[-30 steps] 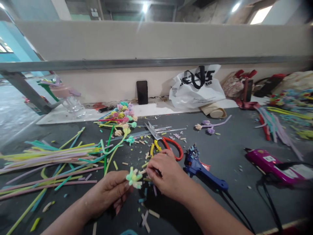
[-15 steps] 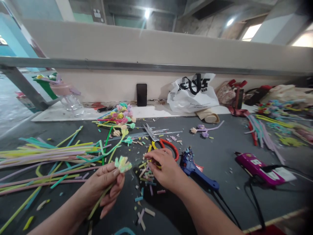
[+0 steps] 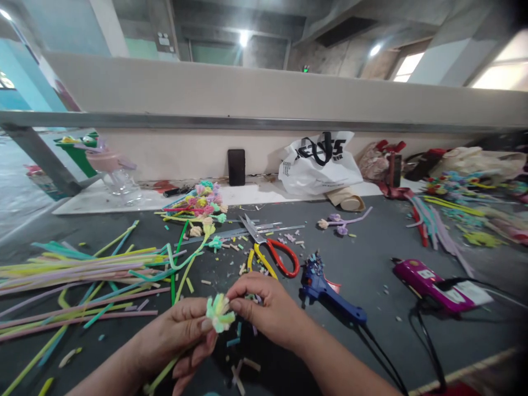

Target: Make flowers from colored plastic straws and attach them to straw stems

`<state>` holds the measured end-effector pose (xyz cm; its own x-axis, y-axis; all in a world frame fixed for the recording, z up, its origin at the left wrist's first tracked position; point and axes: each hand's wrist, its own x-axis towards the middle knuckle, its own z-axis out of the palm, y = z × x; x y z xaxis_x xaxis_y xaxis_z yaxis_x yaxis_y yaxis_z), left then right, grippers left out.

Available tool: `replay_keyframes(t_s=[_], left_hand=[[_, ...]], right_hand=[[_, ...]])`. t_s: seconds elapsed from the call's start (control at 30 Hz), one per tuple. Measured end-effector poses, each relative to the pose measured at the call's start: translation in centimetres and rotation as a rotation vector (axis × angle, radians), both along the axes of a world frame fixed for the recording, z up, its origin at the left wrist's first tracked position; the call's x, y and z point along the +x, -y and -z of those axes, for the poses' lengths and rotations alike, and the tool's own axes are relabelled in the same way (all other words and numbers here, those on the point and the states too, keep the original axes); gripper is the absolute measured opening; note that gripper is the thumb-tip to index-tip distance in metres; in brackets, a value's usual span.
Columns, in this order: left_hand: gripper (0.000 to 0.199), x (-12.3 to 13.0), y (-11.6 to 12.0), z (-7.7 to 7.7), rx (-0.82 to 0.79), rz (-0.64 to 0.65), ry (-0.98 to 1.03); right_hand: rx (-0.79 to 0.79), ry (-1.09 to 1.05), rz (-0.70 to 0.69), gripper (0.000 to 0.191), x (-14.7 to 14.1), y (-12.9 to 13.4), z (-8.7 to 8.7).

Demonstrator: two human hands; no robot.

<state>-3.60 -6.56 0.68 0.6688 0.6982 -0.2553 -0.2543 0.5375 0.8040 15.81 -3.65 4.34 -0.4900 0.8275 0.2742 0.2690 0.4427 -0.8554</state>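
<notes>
A pale green and yellow pipe-cleaner flower (image 3: 220, 313) is pinched between the thumb and fingers of my left hand (image 3: 181, 333), its green stem trailing down below the palm. My right hand (image 3: 268, 308) meets the flower's right edge with thumb and forefinger pressed together. Whatever small thing sits between those fingertips is too hidden to name. Just beyond my right hand lie scissors (image 3: 284, 258) with one red and one yellow handle, blades partly apart. Short cut pipe-cleaner pieces (image 3: 233, 341) are scattered beneath and around both hands.
Long pipe cleaners (image 3: 82, 264) spread over the left side. A blue glue gun (image 3: 330, 294) and a magenta device (image 3: 433, 283), both with cords, lie to the right. Finished flowers (image 3: 206, 201), a phone (image 3: 236, 167), a clear bottle (image 3: 119, 184) and a white bag (image 3: 319, 168) line the back.
My right hand has come from the cut pieces by the scissors to the flower's edge. My left hand has shifted right and down with the flower, and the view has tilted slightly.
</notes>
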Motion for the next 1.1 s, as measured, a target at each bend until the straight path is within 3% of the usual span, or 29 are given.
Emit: replay_keyframes(t_s=[0.47, 0.67, 0.87, 1.1], left_hand=[[0.027, 0.2, -0.3, 0.2, 0.029, 0.015, -0.08], [0.03, 0.2, -0.4, -0.1, 0.051, 0.08, -0.109], [0.034, 0.3, -0.3, -0.5, 0.214, 0.101, -0.26], [0.036, 0.4, -0.2, -0.6, 0.421, 0.099, -0.453]], right_hand=[[0.093, 0.029, 0.049, 0.01, 0.0, 0.4, 0.3], [0.072, 0.07, 0.057, 0.01, -0.3, 0.3, 0.4], [0.061, 0.04, 0.059, 0.01, 0.4, 0.1, 0.0], [0.211, 0.033, -0.023, 0.003, 1.0, -0.2, -0.4]])
